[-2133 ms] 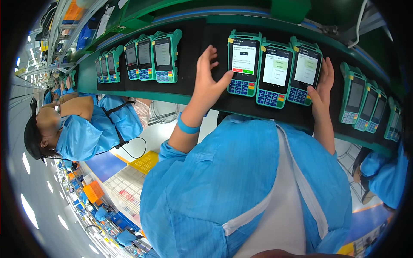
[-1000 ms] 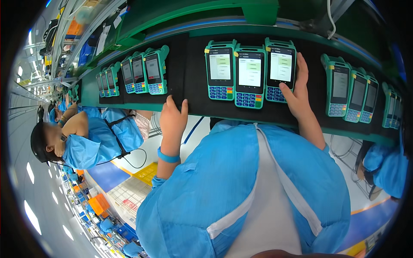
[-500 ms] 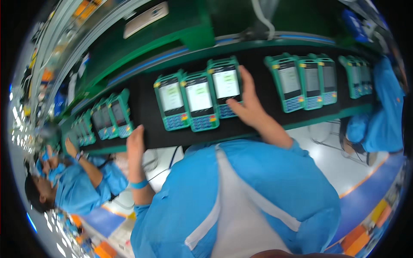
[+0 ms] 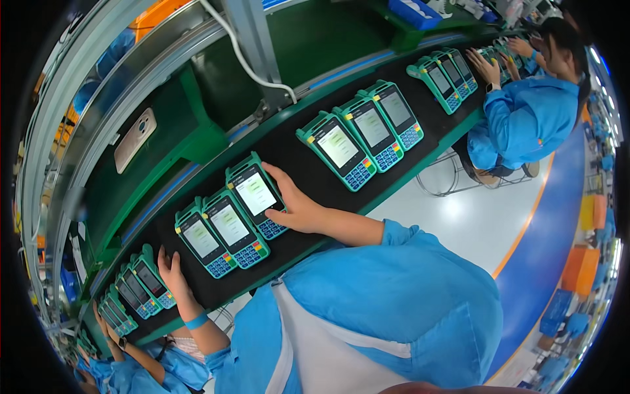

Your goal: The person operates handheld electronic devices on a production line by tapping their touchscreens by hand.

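Observation:
My right hand grips the right edge of a payment terminal with a lit screen, thumb over its front and fingers along its side. Two more lit terminals lie just left of it, a middle one and an outer one, all in green holders on the black conveyor belt. My left hand is open, fingers stretched out and holding nothing. It hovers by the belt between the outer terminal and another group of darker-screened terminals.
To the right, a terminal trio and a farther group lie on the belt. A gold phone rests on the green shelf beyond. A metal post with a white cable rises there. Co-workers in blue, one at right, sit along the line.
The view has turned, so the belt now slants up to the right and a right-hand co-worker shows more fully. My right hand stays on the same terminal. My left hand's fingers have spread.

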The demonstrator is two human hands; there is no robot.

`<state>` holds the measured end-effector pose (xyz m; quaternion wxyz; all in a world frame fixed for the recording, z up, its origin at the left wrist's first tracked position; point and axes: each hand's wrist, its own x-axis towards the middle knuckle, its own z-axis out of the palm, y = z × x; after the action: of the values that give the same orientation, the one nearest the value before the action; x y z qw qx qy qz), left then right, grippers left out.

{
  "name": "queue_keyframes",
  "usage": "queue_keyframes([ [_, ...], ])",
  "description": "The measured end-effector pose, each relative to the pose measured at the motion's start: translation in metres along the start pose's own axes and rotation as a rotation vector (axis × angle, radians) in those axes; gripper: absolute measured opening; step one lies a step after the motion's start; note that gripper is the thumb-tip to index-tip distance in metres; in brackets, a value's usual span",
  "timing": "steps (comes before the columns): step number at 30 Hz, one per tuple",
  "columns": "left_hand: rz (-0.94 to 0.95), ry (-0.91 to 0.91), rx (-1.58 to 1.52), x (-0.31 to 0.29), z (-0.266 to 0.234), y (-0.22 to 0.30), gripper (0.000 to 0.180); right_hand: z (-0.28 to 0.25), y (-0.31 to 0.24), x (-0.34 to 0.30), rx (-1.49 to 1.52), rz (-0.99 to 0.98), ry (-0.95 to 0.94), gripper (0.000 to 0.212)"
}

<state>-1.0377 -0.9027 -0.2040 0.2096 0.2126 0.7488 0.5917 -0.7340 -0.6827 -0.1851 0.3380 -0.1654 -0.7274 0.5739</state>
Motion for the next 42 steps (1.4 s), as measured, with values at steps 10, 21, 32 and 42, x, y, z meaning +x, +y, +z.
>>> queue_keyframes([
  [10, 0.108, 0.049, 0.075, -0.009, 0.005, -0.010, 0.051, 0.003, -0.006, -0.001, -0.015, 0.062, -0.025, 0.084],
  [21, 0.247, 0.223, 0.198, -0.023, 0.014, -0.014, 0.041, 0.005, 0.028, 0.000, 0.003, 0.005, 0.056, 0.084],
  [32, 0.456, 0.332, 0.333, -0.043, 0.017, 0.004, 0.029, 0.007, 0.021, 0.004, 0.135, 0.091, 0.074, 0.086],
  [42, 0.311, 0.347, 0.588, -0.041, 0.021, 0.002, 0.039, 0.007, 0.018, 0.005, 0.136, 0.095, 0.080, 0.085],
])
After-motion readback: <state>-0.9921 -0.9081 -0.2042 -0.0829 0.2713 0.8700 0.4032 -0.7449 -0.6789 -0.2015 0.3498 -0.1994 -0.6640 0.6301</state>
